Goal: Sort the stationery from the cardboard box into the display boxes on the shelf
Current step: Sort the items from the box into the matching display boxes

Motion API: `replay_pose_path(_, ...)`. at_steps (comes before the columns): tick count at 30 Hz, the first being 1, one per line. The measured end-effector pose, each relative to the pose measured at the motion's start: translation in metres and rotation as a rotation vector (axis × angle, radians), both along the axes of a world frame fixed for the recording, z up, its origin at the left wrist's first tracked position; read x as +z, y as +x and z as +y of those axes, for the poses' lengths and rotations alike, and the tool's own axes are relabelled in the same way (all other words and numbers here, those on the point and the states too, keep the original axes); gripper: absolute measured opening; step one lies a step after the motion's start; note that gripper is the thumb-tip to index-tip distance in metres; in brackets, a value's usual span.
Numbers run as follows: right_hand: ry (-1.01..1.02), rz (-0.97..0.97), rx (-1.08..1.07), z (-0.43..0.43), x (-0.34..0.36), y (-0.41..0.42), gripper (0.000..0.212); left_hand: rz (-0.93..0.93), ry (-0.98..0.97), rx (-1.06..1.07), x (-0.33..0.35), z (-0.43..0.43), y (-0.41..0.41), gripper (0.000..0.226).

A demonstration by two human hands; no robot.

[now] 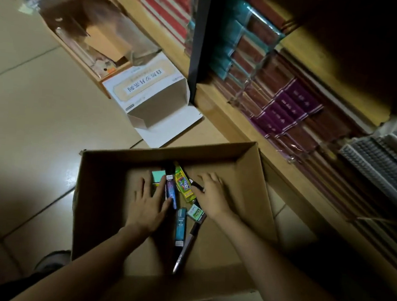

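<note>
An open cardboard box (97, 213) sits on the floor (40, 126). Stationery packs (183, 184) cluster inside, left hand (149, 203) at their 9 o'clock, right hand (210, 194) at 3. An empty display box (158, 104) lies at the cardboard box's 12 o'clock, a shelf (230, 119) at 2.

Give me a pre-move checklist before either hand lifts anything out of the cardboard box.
1. Cardboard box open, contents reachable: ok.
2. Left hand has a grip: not ok; its fingers lie flat against the purple pack.
3. Right hand has a grip: cannot tell; it covers whatever lies beside the yellow-green pack.
4. Loose items out of the way: not ok; teal pack and pen lie between the wrists.
5. Target display box chosen: cannot tell; the shelf shows only wrapped notebooks.
</note>
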State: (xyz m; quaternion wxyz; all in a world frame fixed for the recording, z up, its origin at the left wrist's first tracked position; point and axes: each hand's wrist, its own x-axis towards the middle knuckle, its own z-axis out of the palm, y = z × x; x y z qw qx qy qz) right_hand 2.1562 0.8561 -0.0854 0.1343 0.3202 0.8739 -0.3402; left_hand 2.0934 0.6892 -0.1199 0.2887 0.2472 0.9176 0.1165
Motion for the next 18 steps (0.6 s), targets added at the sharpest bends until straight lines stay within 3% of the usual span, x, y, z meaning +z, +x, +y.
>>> replay_pose_path(5, -0.008, -0.038, 0.022, -0.018, -0.011, -0.024, 0.05, 0.033, 0.107, -0.043, 0.0, -0.025, 0.032, 0.068)
replay_pose_path(9, 0.004, -0.134, 0.007, -0.035, -0.015, -0.026, 0.061, 0.014, 0.214, 0.31, 0.005, -0.02, 0.046, 0.067)
replay_pose_path(13, -0.063, -0.166, -0.106, -0.044, -0.014, -0.021, 0.06, -0.135, 0.215, 0.7, 0.005, -0.011, 0.051, 0.074)
replay_pose_path(18, -0.069, -0.216, -0.225, -0.044, -0.011, -0.017, 0.039, -0.307, 0.113, 0.822, 0.002, -0.008, 0.039, 0.06)
